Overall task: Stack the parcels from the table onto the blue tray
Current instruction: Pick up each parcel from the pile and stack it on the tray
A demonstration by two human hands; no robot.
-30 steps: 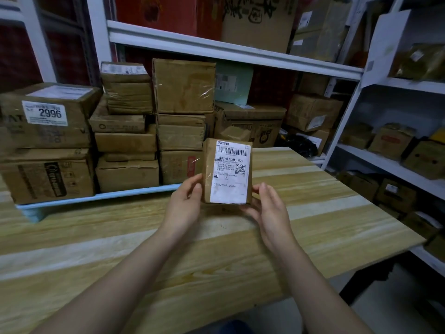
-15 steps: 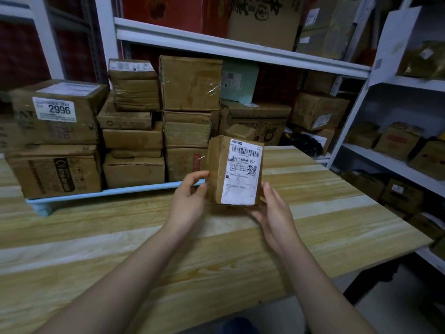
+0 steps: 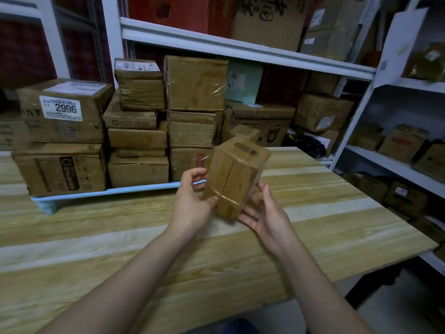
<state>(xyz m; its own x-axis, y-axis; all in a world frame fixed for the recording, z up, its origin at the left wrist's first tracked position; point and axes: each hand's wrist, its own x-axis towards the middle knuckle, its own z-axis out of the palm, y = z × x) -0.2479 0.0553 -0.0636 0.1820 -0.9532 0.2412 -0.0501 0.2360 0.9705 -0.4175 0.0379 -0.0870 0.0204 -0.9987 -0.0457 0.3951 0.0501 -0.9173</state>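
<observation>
parcel [image 3: 234, 179] just in front of blue tray [image 3: 108, 191], prob light+stiff w/ slick tape: my L hand [image 3: 192, 201] pinches its edge, R hand [image 3: 265, 213] flat, cradling it; best held by corners.

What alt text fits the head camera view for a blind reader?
A small taped brown parcel is held above a wooden table, the left hand gripping its side, the right hand open under it. Behind, cartons sit stacked on a blue tray.

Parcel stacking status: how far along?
Done: brown cardboard parcels stand stacked on the light blue tray. In hand: a small taped brown cardboard box, gripped by the left hand, propped by the open right hand, above the wooden table. Left: setting it on the tray.
</observation>
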